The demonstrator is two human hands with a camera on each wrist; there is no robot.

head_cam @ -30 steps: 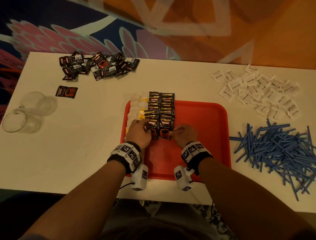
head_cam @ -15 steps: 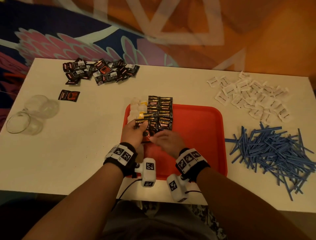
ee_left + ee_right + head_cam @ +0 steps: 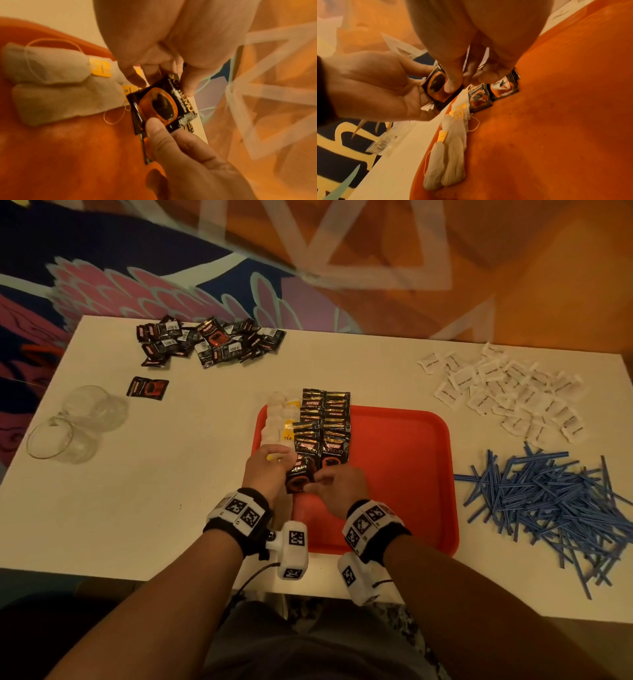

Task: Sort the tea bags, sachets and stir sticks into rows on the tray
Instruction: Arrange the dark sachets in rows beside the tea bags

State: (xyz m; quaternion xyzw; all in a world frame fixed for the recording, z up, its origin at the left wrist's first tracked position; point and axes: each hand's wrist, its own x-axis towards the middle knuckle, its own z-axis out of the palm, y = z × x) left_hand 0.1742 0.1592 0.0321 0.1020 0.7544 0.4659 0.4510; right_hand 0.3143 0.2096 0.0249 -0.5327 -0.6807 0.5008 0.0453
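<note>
A red tray (image 3: 411,460) sits mid-table. On its left part lie a column of tea bags (image 3: 274,422) and two columns of black coffee sachets (image 3: 337,426). Both hands hold one black coffee sachet (image 3: 298,478) just above the tray's near left. My left hand (image 3: 270,470) grips its left side, with the fingers (image 3: 187,86) curled round its far edge. The right hand (image 3: 337,487) pinches its right edge, thumb (image 3: 452,82) on the printed cup. In the wrist views the sachet (image 3: 164,104) (image 3: 436,88) is tilted up, above the tea bags (image 3: 51,86) (image 3: 452,152).
A pile of black sachets (image 3: 209,342) and one loose sachet (image 3: 147,388) lie at the far left. Two glass cups (image 3: 68,429) lie on their sides at the left edge. White sachets (image 3: 507,392) and blue stir sticks (image 3: 555,501) are heaped on the right.
Both hands have drawn back from the sachet columns towards me, lifting one black sachet between them. The right hand has moved left to meet the left.
</note>
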